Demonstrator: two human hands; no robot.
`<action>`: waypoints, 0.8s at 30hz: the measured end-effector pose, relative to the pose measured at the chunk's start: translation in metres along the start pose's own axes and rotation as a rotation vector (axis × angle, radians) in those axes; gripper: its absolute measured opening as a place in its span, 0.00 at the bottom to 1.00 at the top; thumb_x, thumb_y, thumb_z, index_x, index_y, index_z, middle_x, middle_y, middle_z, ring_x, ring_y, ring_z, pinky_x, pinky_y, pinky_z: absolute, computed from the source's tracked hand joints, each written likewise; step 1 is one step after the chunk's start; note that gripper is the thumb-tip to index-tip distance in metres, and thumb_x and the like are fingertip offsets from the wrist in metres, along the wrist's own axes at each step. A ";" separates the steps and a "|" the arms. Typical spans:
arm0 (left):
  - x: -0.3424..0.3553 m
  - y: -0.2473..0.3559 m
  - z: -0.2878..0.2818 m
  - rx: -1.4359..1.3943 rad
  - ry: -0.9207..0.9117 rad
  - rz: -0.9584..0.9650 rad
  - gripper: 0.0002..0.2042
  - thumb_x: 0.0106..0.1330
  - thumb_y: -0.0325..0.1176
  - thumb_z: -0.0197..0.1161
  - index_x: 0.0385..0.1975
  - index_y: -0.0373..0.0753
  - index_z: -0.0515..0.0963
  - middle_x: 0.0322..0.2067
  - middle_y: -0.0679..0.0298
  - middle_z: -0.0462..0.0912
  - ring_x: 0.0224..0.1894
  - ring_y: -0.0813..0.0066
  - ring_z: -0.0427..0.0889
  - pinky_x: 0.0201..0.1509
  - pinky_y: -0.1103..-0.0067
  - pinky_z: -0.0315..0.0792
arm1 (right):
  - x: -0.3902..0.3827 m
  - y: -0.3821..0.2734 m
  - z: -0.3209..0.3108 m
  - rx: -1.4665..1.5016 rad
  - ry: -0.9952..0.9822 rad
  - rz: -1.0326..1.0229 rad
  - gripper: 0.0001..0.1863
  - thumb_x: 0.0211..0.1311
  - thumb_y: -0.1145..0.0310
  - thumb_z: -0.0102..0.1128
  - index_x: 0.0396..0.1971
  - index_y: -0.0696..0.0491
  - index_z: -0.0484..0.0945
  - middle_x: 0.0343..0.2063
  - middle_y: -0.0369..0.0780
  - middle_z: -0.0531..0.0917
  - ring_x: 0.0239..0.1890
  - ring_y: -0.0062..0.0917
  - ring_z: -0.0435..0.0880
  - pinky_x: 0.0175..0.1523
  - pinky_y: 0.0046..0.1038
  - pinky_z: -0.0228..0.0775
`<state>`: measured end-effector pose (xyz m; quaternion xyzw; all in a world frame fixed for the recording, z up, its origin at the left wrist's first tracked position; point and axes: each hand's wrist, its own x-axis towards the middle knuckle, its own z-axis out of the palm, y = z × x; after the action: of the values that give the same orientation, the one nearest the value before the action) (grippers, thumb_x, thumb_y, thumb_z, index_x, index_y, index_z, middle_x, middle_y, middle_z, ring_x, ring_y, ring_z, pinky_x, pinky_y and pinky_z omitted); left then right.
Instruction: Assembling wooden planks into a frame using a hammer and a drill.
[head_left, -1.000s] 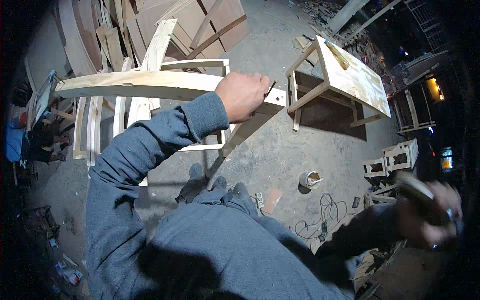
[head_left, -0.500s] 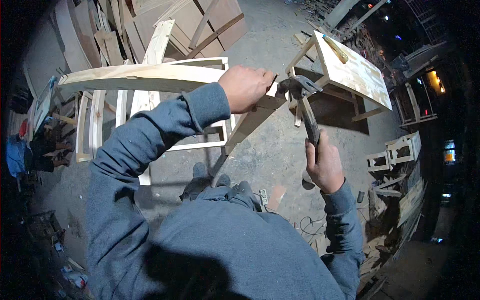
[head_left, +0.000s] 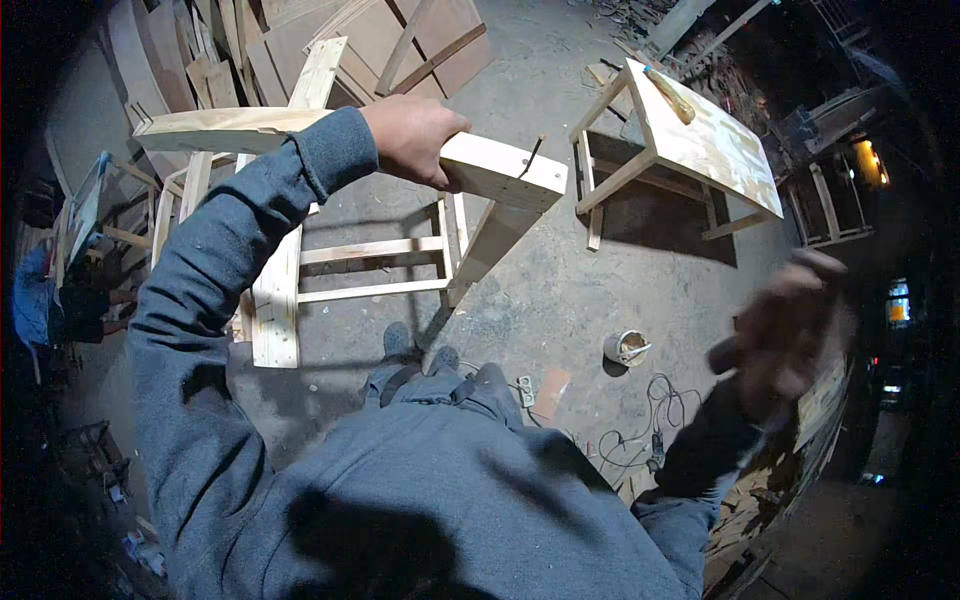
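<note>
- From where I stand, the left hand (head_left: pixel 412 138) curls its fingers firmly over the wooden beam (head_left: pixel 500 166), before the person's body.
- A nail (head_left: pixel 534 156) leans up from the beam's right end.
- A bucket (head_left: pixel 626 348) sits on the floor.
- The right hand (head_left: pixel 782 335) blurs; I can't tell its grip.

Around you the floor (head_left: pixel 560 310) is grey. Beyond your left hand (head_left: pixel 412 140) you have stacked panels (head_left: pixel 445 80); a brightly lit table (head_left: pixel 720 150) stands farther out, its shadow (head_left: pixel 668 225) beneath. Past your right hand (head_left: pixel 785 335), an orange light (head_left: pixel 870 163) glows in darkness.
</note>
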<state>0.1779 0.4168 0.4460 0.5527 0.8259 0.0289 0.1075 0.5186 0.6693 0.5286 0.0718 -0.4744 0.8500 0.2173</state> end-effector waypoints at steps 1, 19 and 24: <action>-0.001 0.000 0.000 -0.010 -0.007 0.007 0.24 0.46 0.46 0.73 0.39 0.36 0.79 0.34 0.52 0.84 0.38 0.54 0.84 0.44 0.66 0.77 | 0.002 -0.022 0.010 0.383 -0.138 -0.109 0.17 0.63 0.58 0.58 0.49 0.46 0.72 0.42 0.34 0.74 0.43 0.25 0.72 0.42 0.31 0.70; 0.003 0.012 0.002 0.007 -0.015 -0.009 0.29 0.47 0.45 0.73 0.45 0.35 0.73 0.34 0.49 0.82 0.39 0.50 0.83 0.42 0.63 0.77 | -0.018 0.080 -0.005 -1.087 0.185 0.268 0.04 0.69 0.68 0.51 0.37 0.52 0.71 0.17 0.28 0.70 0.17 0.14 0.66 0.21 0.21 0.58; 0.003 0.011 0.004 -0.008 -0.018 -0.002 0.29 0.47 0.45 0.73 0.45 0.33 0.74 0.36 0.48 0.83 0.40 0.51 0.83 0.44 0.65 0.77 | 0.002 -0.058 0.038 -0.387 0.618 -0.600 0.20 0.70 0.57 0.46 0.48 0.59 0.72 0.30 0.41 0.78 0.25 0.23 0.76 0.28 0.26 0.71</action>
<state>0.1875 0.4232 0.4438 0.5516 0.8254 0.0273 0.1172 0.5388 0.6647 0.5950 -0.0926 -0.4956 0.6272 0.5936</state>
